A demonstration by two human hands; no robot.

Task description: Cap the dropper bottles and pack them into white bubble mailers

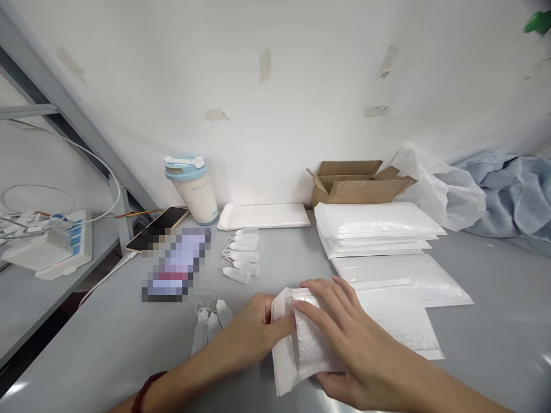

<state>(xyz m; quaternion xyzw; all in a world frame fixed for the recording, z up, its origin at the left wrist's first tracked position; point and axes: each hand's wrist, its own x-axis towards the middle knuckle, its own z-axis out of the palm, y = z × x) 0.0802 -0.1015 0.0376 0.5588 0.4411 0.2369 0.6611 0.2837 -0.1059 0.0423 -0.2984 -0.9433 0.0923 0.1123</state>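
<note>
A white bubble mailer (316, 338) is held between my two hands above the table's front. My left hand (262, 330) pinches its left edge, near the folded flap. My right hand (344, 327) wraps round its right side, fingers across the top and thumb underneath. What lies inside the mailer, if anything, is hidden. Just left of my left forearm are several small clear plastic bottles (209, 324), partly covered by it. Another row of such bottles (241, 255) lies farther back. Right of my hands, more white bubble mailers (400, 281) lie overlapping on the table.
At the back stand a blue-lidded cup (196, 192), a flat white mailer stack (267, 216) and an open cardboard box (361, 183). Phones (176, 267) lie left. A power strip (69, 246) with cables is far left; a plastic bag (443, 189) and blue cloth (512, 195) are right.
</note>
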